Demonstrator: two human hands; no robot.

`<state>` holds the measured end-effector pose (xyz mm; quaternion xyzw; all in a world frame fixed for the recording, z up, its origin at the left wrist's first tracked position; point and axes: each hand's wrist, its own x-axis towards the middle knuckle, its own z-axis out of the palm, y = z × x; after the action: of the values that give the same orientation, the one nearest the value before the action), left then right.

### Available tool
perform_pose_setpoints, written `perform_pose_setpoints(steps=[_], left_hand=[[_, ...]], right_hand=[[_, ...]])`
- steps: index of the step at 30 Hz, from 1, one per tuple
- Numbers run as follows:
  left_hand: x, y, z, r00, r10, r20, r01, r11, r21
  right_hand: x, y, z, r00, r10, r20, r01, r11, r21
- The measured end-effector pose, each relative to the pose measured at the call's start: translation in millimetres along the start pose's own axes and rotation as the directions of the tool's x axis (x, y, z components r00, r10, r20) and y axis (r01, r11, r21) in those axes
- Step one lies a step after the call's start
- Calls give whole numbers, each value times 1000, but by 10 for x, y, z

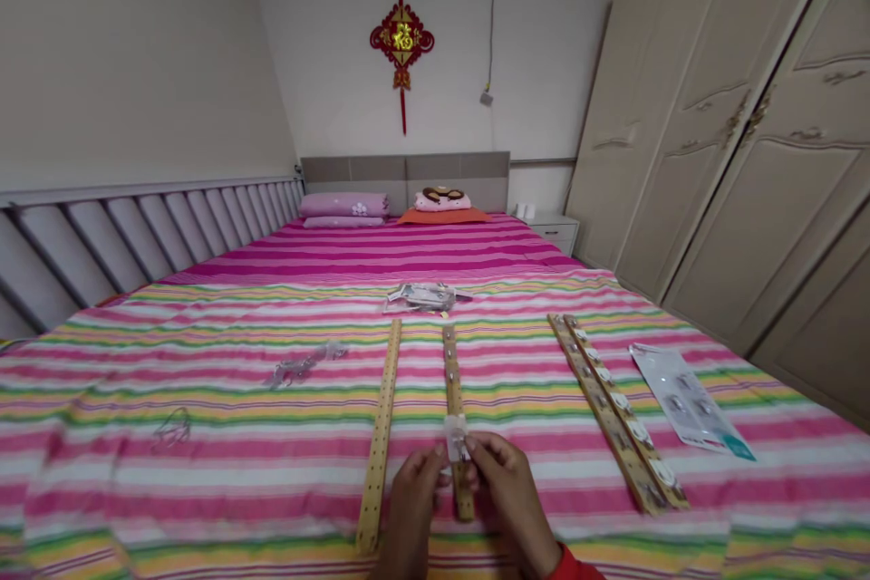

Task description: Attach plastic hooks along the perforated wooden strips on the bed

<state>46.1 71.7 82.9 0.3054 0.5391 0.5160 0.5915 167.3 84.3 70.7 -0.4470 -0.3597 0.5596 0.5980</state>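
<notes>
My left hand (414, 489) and my right hand (503, 476) meet over a narrow wooden strip (464, 503), fingertips closed at either side of a small translucent packet (455, 430). A small shiny piece seems to show in the packet, too small to make out. Farther up, the same strip carries several small metal pieces in a row. Left of it lies a longer wooden strip (381, 435) with rows of small holes. The lower fingers of both hands are partly hidden.
To the right, two wooden strips (604, 408) with metal and white round pieces lie beside a clear blister pack (693, 403). A plastic bag (421, 296) is farther back. Small clear bags (305, 362) and a thin looped item (175, 426) lie left on the striped bedsheet (237, 471).
</notes>
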Motion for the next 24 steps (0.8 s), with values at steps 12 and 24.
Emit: perform_pose_setpoints(steps=[12, 24], left_hand=[[666, 138, 233, 991, 98, 94, -113, 981, 160], [1041, 117, 293, 996, 83, 15, -84, 946, 312]], right_hand=[[493, 133, -76, 998, 16, -60, -11, 996, 86], [798, 243, -73, 992, -79, -100, 72, 995, -63]])
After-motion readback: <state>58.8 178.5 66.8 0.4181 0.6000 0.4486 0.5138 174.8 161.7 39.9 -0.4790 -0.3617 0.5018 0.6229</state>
